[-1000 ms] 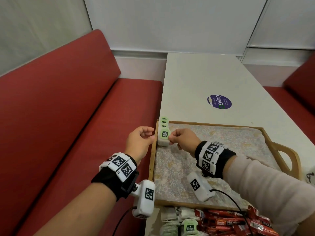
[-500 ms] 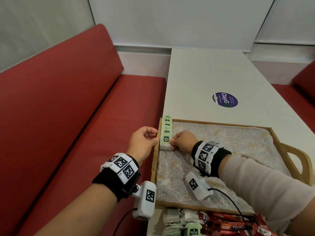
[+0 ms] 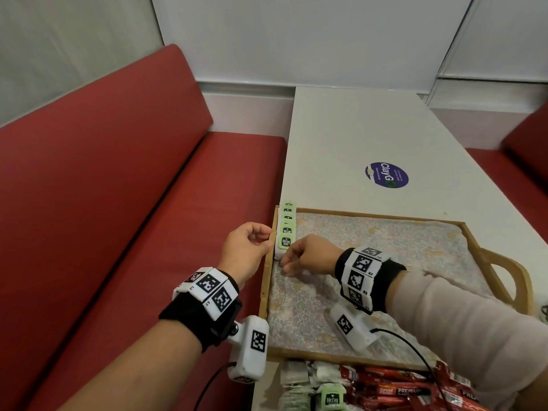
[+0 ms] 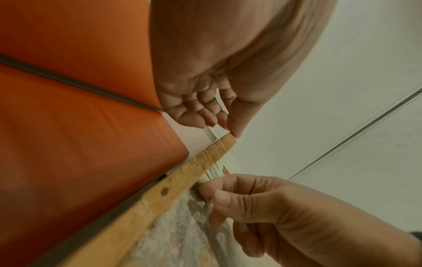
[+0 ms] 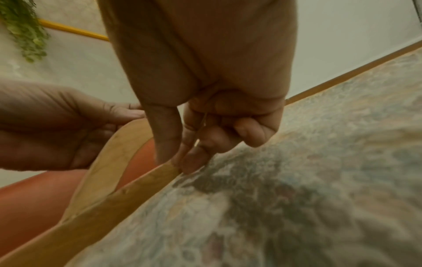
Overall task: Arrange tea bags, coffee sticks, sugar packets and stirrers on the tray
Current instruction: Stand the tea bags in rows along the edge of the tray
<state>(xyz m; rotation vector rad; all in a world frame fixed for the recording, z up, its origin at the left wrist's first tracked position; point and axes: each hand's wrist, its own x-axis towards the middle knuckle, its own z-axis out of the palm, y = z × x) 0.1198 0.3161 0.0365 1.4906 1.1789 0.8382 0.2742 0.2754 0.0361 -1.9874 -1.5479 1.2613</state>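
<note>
A wooden tray [image 3: 370, 215] with a floral liner lies on the white table. A row of tea bags [image 3: 287, 219] with green tags stands along its left inner wall. My right hand [image 3: 284, 262] pinches the base of the nearest tea bag [image 3: 285, 242], fingertips down on the liner; in the right wrist view the right hand [image 5: 180, 162] hides the bag. My left hand [image 3: 267, 236] is at the tray's left handle [image 5: 109, 150], thumb tip on the wood and curled fingers on its outer side. The left wrist view shows the left hand [image 4: 223, 124] above the rim [image 4: 182, 173] and the bag's edge [image 4: 214, 173].
Loose tea bags [image 3: 320, 393] and red coffee sticks [image 3: 400, 390] are piled at the table's near edge, below the tray. The tray's right handle [image 3: 510, 280] sticks out to the right. A red bench [image 3: 118, 232] runs along the left. A purple sticker [image 3: 387, 175] marks the table beyond.
My right hand has set the nearest tea bag back against the row, and its fingers have slid down to the bag's base. The left hand has stayed at the tray's left edge.
</note>
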